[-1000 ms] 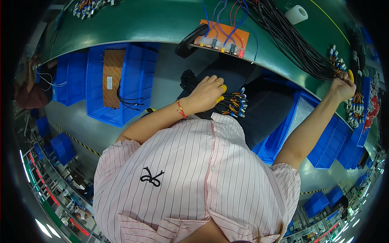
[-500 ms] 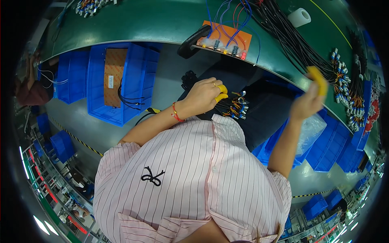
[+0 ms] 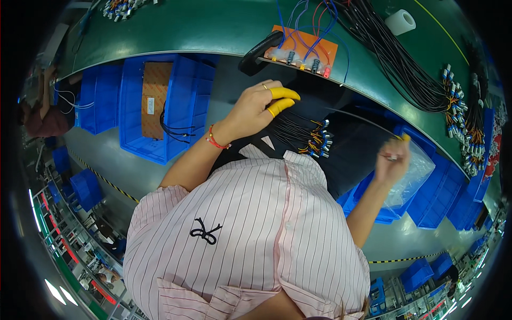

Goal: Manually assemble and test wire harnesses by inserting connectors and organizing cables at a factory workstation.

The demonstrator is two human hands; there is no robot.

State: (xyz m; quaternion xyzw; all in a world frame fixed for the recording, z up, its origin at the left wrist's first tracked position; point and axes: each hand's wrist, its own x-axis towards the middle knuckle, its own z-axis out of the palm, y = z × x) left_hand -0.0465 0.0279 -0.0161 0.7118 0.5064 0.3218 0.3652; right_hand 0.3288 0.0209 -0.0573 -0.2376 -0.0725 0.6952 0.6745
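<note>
My left hand [image 3: 255,109], with yellow finger cots on thumb and forefinger, hovers over my lap. Its covered fingers stretch out slightly apart, and nothing shows between them. Below and beside it, a bundle of black cables [image 3: 288,130] lies across my dark trousers, its orange and blue wire ends with silver connectors fanned to the right. Out to the right, my right hand [image 3: 393,162] is closed on a single thin cable [image 3: 356,114], which trails in a blurred arc back toward the lap. A small end piece, too blurred to name, shows at its palm.
On the green table [image 3: 213,32] ahead sit an orange test board [image 3: 304,45] with coloured leads, a black ring-shaped handle [image 3: 258,53], a white roll [image 3: 400,22] and long black cables [image 3: 394,64]. Blue bins [image 3: 184,112] stand left; a plastic bag [image 3: 413,173] lies in another at right.
My left hand has moved left and up off the cable bundle, its fingers loosening. My right hand has dropped from the table edge toward the plastic bag, a cable now visible from it.
</note>
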